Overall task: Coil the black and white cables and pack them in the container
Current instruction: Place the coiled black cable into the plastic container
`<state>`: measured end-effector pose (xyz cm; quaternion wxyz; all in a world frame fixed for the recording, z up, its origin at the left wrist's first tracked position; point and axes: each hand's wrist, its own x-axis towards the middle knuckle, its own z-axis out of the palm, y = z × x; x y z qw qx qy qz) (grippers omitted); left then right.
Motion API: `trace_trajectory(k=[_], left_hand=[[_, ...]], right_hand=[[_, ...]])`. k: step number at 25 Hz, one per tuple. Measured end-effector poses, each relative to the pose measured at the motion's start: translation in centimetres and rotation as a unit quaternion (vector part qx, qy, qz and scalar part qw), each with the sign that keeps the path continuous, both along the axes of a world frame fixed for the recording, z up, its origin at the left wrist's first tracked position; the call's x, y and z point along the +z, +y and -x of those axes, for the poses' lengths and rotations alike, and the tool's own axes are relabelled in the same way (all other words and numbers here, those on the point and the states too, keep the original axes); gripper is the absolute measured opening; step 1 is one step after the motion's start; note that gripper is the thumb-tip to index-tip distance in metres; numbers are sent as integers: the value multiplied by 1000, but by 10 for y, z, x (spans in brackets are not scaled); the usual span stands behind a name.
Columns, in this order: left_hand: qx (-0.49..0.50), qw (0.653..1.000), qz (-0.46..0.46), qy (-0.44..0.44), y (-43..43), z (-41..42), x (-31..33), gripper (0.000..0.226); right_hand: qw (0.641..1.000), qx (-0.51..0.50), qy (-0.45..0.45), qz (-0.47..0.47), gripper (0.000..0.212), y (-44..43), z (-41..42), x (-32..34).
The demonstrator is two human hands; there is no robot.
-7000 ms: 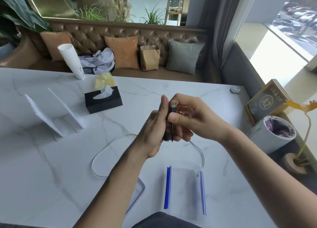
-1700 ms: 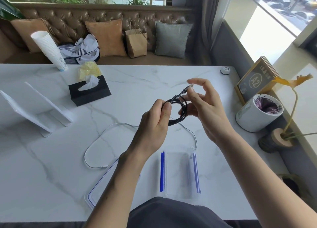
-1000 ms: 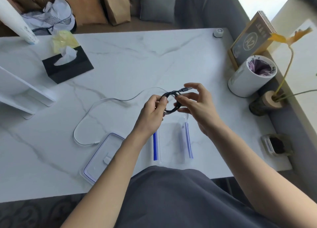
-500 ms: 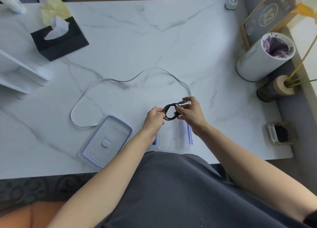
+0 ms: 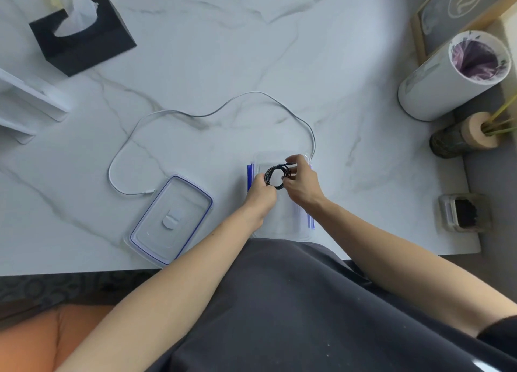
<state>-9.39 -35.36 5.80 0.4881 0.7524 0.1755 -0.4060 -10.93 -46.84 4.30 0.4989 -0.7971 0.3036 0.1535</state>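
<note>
The black cable [image 5: 269, 176] is wound into a small ring. My left hand [image 5: 261, 194] pinches its left side and my right hand [image 5: 300, 185] holds its right side and plug end. The ring sits over the far end of the clear container [image 5: 282, 226] with blue clips, near the table's front edge. Whether the ring touches the container floor I cannot tell. The white cable [image 5: 195, 115] lies uncoiled in a wide loop on the marble table [image 5: 195, 49], one plug near the lid. The container's lid [image 5: 170, 220] lies flat to the left.
A black tissue box [image 5: 84, 41] stands at the back left, white stands [image 5: 25, 105] at the left edge. On the right are a white cylinder bin [image 5: 450, 83], a framed sign [image 5: 461, 10], a small vase [image 5: 464, 136] and a small jar [image 5: 464, 213].
My hands finished winding the black cable into a ring and lowered it from mid-air down over the clear container. The view tilted downward. The white cable stayed in place.
</note>
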Motion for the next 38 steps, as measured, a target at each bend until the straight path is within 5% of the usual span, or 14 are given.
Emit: trace_trajectory(k=[18, 29, 38], left_hand=[[62, 997, -2, 51, -19, -15, -12, 64], [16, 999, -32, -22, -23, -11, -3, 63], [61, 995, -14, -81, -14, -13, 7, 45]], right_hand=[[996, 25, 74, -36, 56, -1, -20, -17], [992, 6, 93, -90, 56, -13, -24, -11], [997, -6, -13, -72, 32, -43, -28, 13]])
